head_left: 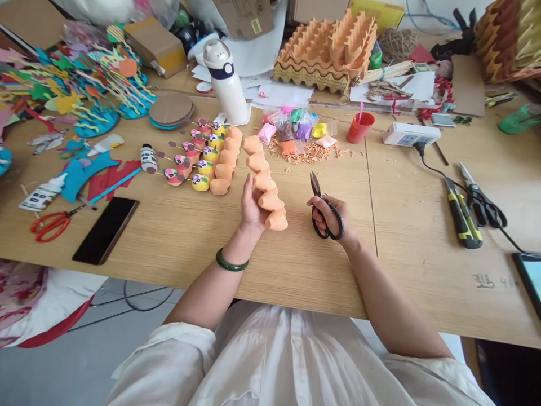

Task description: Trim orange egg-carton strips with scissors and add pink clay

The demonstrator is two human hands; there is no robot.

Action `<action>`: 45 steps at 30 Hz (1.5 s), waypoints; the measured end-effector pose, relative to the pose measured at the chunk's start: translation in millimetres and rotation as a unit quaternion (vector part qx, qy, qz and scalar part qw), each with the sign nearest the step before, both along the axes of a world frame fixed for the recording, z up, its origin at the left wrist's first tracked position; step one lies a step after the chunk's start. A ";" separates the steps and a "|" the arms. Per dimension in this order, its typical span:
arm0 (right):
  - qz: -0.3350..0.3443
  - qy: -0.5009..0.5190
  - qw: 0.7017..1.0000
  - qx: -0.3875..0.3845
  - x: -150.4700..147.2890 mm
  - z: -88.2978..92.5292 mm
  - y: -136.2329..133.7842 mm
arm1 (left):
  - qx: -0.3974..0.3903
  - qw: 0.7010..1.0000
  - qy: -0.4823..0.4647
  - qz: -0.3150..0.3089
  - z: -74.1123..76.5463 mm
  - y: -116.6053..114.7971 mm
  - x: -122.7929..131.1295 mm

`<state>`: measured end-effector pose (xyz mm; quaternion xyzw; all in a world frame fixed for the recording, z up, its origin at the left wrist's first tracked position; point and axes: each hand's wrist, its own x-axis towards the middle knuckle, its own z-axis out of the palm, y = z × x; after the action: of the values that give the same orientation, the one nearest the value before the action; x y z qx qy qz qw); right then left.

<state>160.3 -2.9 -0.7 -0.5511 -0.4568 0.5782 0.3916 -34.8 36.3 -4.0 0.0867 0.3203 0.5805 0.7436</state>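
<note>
My left hand (253,207) is closed around the lower part of a strip of orange egg-carton cups (265,181), held tilted above the table. In my right hand (333,217) is a pair of black-handled scissors (315,186), its blades pointing away from me and nearly together. The scissors and the strip are apart. Just left of the strip, another row of plain orange cups (225,163) lies on the table. Beside that stand rows of yellow painted cups (205,167) and pink painted cups (181,162), decorated with small faces or flowers I cannot make out.
Orange scraps (310,152) and clay packets (303,131) lie beyond my hands, near a red cup (360,128). A power strip (411,135), a utility knife (463,217) and other scissors (482,200) are at right. A phone (105,231) and red scissors (51,226) lie left; egg trays (325,53) are stacked behind.
</note>
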 end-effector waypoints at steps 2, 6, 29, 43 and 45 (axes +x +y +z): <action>-0.012 -0.060 0.998 0.001 2.6 3.1 1.5 | 0.013 1.000 -0.012 0.001 -1.6 1.2 -2.2; -0.037 -0.222 0.974 0.009 15.9 13.1 -0.8 | 0.022 0.999 -0.031 -0.017 -2.6 -0.5 -3.2; 0.058 -0.707 0.704 0.014 89.6 45.0 -113.2 | 0.022 0.996 -0.081 0.014 9.3 -2.9 -11.2; 0.444 -0.393 0.672 0.444 17.6 -40.5 30.4 | 0.042 0.994 -0.090 0.037 5.8 7.5 -20.2; 0.395 -0.410 0.695 0.440 28.3 -40.8 73.3 | 0.033 0.994 -0.096 0.043 7.8 7.7 -20.8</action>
<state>188.7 70.4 -41.5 -0.2668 -0.9499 0.1292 0.0993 -55.6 43.9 3.8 0.0419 0.2316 0.6279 0.7418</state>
